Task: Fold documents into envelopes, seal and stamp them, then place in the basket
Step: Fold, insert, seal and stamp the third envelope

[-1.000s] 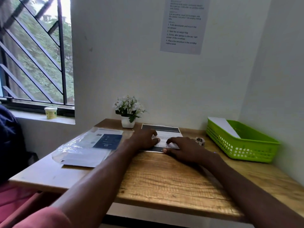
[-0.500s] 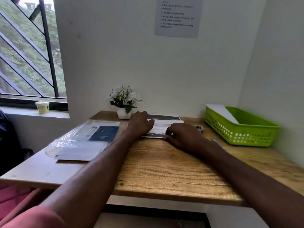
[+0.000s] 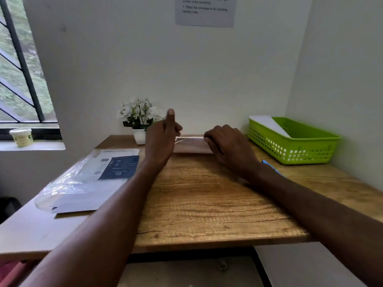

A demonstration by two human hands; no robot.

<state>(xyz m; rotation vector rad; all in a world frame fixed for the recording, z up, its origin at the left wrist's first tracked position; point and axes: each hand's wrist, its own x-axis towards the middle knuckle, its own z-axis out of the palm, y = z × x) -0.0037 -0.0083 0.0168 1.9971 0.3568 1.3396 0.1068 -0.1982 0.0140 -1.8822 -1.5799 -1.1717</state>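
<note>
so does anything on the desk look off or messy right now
Little stands out. The clear plastic sleeve of envelopes lies askew with its near corner past the desk edge, and a white sheet leans tilted in the green basket.

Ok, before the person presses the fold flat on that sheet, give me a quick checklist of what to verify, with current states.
1. Right hand holds the white printed paper sheet at its right end: ok.
2. Left hand on the sheet: not ok; it is raised, thumb up.
3. Sheet's edges aligned: cannot tell, blurred.
4. Bare wooden tabletop nearer than the sheet: ok.
5. Clear plastic pack of envelopes lies left of the sheet, apart: ok.
6. Green perforated plastic basket on the right has room: ok.
</note>
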